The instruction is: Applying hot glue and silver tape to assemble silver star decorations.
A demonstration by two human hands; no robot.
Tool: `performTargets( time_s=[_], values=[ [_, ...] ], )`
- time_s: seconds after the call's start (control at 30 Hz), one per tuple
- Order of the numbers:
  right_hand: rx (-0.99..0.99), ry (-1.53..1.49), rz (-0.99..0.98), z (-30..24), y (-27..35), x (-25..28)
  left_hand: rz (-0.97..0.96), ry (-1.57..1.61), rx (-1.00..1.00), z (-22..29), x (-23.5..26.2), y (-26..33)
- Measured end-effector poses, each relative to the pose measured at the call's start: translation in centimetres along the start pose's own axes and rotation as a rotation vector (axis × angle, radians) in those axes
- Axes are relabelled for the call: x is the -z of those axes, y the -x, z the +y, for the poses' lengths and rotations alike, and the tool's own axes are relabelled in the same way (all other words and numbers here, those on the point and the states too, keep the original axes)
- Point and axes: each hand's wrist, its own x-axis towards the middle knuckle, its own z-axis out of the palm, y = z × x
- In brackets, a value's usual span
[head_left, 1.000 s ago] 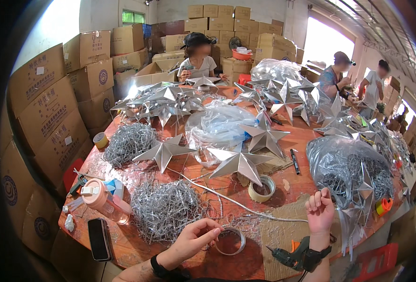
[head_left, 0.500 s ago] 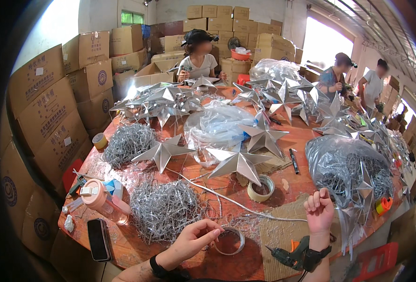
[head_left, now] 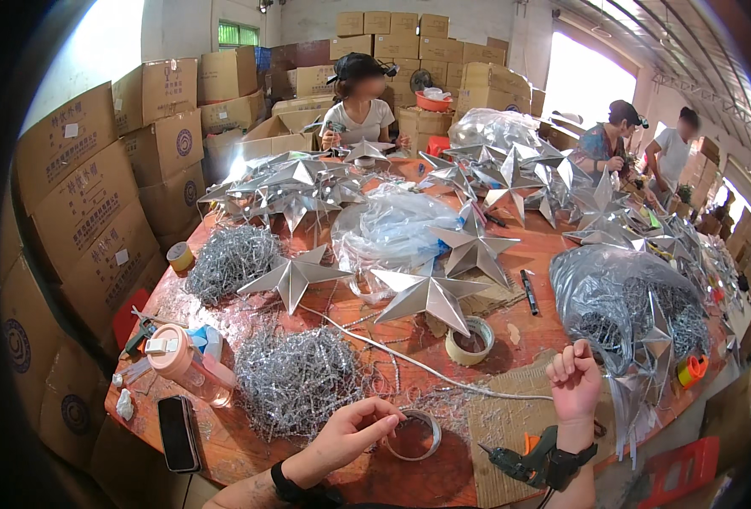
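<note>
My left hand is at the near edge of the table, thumb and fingertips brought together with nothing visible in them. Its fingertips are right beside a thin tape ring; whether they touch is unclear. My right hand is raised above a cardboard sheet, palm up, its fingers loosely bent, apart and holding nothing. Below its wrist lies a dark green glue gun with an orange trigger. A heap of silver tinsel garland sits left of my left hand. Silver folded stars lie farther in.
At left stand a pink-lidded bottle and a black phone. A white cord crosses the table. A tape roll, a black marker and a bagged tinsel heap lie ahead. Other people work across the table; cartons line the left.
Both my hands stay practically in place. At the far right, a co-worker's head and arms have shifted a little.
</note>
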Motion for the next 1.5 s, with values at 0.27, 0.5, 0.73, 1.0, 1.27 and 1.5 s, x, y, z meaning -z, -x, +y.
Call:
performTargets(
  time_s=[0.27,0.5,0.73,1.0,1.27,1.5],
  values=[
    [-0.005,-0.004,-0.001,0.0,-0.1,0.2,-0.001,-0.011,0.01,0.3,-0.1,0.0],
    [-0.006,0.019,-0.025,0.1,-0.1,0.4,-0.004,0.003,0.005,0.6,-0.1,0.1],
    [-0.012,0.015,-0.015,-0.1,0.1,0.6,-0.018,0.015,0.044,0.3,-0.1,-0.2],
    [-0.027,-0.002,0.018,0.0,-0.1,-0.1,-0.033,0.012,0.019,0.2,-0.6,0.6],
    [-0.012,0.008,0.003,-0.3,0.0,0.5,-0.034,-0.05,0.08,1.0,-1.2,0.4],
    [0.013,0.053,0.011,-0.2,0.2,0.2,-0.046,-0.051,0.061,0.4,-1.0,0.3]
  ],
)
